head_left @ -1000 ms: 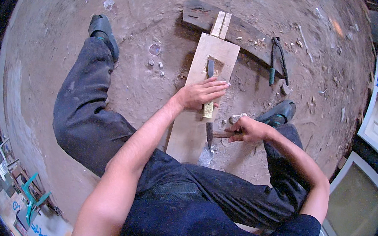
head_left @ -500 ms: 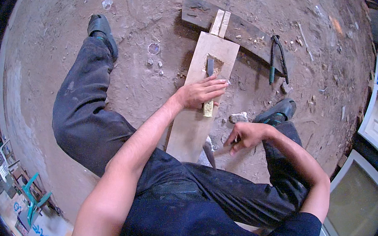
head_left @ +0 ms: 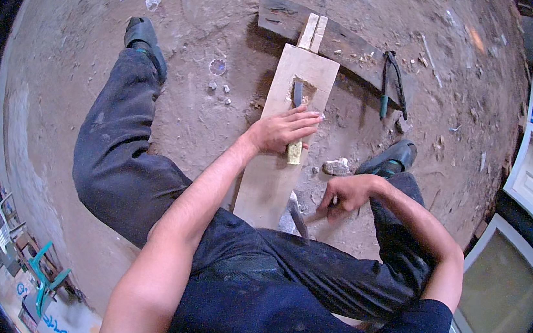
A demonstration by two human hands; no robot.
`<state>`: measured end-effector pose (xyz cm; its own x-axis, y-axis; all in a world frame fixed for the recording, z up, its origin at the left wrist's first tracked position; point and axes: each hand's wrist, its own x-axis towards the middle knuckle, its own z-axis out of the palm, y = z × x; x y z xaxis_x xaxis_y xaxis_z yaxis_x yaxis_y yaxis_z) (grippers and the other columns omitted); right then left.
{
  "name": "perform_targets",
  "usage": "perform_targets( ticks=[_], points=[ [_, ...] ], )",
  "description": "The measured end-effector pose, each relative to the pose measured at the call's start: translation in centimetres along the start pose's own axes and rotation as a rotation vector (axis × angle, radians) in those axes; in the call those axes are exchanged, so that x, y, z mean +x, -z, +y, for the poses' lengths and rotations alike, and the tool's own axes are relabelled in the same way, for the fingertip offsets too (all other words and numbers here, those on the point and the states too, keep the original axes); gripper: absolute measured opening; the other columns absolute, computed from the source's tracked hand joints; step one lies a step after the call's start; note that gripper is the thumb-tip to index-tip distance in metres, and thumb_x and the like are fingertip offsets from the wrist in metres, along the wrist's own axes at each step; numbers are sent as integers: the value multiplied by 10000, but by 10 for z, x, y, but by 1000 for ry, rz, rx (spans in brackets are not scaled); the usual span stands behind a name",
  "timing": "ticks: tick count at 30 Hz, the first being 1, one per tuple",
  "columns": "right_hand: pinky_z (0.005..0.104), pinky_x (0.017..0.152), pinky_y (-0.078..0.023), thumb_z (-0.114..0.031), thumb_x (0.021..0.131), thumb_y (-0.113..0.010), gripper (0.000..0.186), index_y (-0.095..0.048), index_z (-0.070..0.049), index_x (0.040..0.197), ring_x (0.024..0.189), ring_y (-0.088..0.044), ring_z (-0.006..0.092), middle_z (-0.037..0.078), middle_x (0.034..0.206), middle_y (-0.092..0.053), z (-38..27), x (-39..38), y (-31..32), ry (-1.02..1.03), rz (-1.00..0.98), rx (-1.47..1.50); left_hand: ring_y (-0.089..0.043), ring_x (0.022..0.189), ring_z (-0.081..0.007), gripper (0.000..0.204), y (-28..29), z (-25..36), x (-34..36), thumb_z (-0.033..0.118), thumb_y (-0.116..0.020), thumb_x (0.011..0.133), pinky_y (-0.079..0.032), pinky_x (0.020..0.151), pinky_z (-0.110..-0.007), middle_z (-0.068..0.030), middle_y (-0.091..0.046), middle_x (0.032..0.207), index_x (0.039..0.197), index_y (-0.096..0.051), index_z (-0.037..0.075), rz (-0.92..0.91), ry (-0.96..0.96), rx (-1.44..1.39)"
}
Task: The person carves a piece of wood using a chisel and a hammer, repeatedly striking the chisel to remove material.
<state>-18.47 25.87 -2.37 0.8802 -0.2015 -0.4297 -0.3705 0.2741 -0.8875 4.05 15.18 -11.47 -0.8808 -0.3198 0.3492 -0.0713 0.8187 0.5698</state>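
Note:
My left hand (head_left: 286, 131) lies over a chisel (head_left: 294, 154) and holds it down along a pale wooden board (head_left: 264, 189). Its yellowish handle sticks out below my palm. The metal blade reaches into a rough rectangular recess (head_left: 307, 91) with wood chips in it, near the board's far end. To the right of the board, my right hand (head_left: 346, 198) is closed round the handle of a hammer (head_left: 298, 220). The dark hammer head is low beside the board, close to my thigh, and the handle is partly blurred.
The board's far end rests near a dark plank (head_left: 345, 39) on the dirt floor, where two narrow wood strips (head_left: 311, 33) lie. Pincers with green grips (head_left: 384, 104) lean on that plank. A stone (head_left: 336, 167) sits by my right shoe. Framed panels (head_left: 507, 289) stand at the right.
The hammer in my right hand has shifted slightly to the right. My left hand and the chisel stay in the same place on the board.

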Motion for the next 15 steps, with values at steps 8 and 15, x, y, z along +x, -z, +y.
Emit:
perform_targets(
  ticks=[8,15],
  points=[
    [340,707,-500,-149,864,-715,324,-671,-5,1150,767,-638,172,162,966,-723,-5,4,7,-232,87,-141,-440,1355,-252,485,-5,-4,-3,338,-683,868,-337,1158,-437,-96,-499,1425,1240,-563,51,2,-18,16],
    [355,690,-471,-190,870,-713,298,-677,20,1079,721,-584,158,147,843,-705,-6,-8,18,-212,134,-177,-435,1360,-224,418,-4,-1,-3,269,-681,865,-320,1171,-427,-87,-515,1402,1199,-581,37,18,8,-15]
  ],
)
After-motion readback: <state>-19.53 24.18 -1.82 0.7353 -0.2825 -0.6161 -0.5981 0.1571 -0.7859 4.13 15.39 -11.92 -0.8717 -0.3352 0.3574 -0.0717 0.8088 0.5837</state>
